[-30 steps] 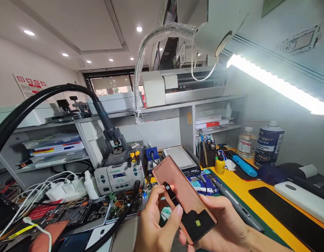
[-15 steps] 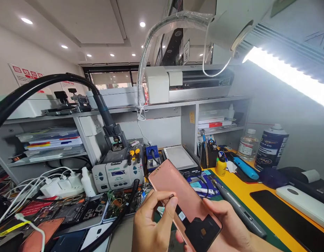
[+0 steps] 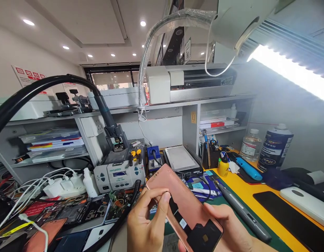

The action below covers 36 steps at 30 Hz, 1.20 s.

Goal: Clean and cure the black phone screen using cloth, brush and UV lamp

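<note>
A pink, copper-toned phone screen panel [image 3: 182, 196] is tilted up before me, its back side facing me. A black flex cable [image 3: 205, 235] with a small gold square covers its lower end, and a white label [image 3: 182, 223] sits beside it. My right hand [image 3: 227, 227] grips the panel's lower right edge, thumb on top. My left hand [image 3: 150, 218] is closed at the panel's left edge, thumb and index finger pressed together over the pink surface. Whatever lies between those fingertips is hidden.
A hot air station [image 3: 120, 176] stands behind on the left, near phone parts [image 3: 78, 210] and a white power strip [image 3: 63, 187]. On the right are a grey pen-like tool [image 3: 243, 211], a yellow bottle [image 3: 223, 167], a spray can [image 3: 274, 148] and a black phone [image 3: 279, 213].
My left hand has shifted slightly left and up along the panel. A small dark piece showing at its fingertips before is now out of sight. The panel has moved little.
</note>
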Available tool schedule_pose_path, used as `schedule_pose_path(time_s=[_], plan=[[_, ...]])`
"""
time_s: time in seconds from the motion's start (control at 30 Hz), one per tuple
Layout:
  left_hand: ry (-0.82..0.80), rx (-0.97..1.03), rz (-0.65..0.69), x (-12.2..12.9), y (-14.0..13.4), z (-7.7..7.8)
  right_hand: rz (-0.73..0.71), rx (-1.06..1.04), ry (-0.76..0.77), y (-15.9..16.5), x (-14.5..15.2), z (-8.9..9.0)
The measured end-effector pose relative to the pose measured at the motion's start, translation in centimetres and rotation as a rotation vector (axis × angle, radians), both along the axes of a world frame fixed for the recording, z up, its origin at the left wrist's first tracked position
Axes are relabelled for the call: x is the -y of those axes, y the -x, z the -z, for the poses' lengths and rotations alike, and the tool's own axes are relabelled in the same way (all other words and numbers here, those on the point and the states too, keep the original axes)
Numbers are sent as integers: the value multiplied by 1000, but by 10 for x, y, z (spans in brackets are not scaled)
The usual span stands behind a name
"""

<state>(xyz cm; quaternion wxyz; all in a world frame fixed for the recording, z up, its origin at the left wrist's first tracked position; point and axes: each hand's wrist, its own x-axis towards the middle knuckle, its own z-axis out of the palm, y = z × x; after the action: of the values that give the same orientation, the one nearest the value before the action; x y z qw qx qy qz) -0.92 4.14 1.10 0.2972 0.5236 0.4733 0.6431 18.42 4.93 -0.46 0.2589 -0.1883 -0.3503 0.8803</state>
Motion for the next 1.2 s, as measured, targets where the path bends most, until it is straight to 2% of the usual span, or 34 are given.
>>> schedule_pose_path(time_s=[0.17, 0.27, 0.43, 0.57, 0.87, 1.03, 1.2], plan=[[37, -42, -26, 2, 1, -1, -70, -142, 69, 7, -1, 5], [-11, -117, -67, 4, 2, -1, -39, -143, 46, 9, -2, 5], [-221, -253, -106, 3, 1, 1, 123, -28, -157, 14, -1, 5], [-285, -333, -63, 3, -2, 3, 221, 80, -299, 19, 0, 3], [-258, -504, 7, 1, -2, 9, 357, 276, -340, 22, 2, 1], [-219, -477, -19, 2, -4, 10, 333, 336, -327, 22, 0, 1], [-268, -548, -11, 2, -3, 11, 342, 379, -364, 21, 1, 1]])
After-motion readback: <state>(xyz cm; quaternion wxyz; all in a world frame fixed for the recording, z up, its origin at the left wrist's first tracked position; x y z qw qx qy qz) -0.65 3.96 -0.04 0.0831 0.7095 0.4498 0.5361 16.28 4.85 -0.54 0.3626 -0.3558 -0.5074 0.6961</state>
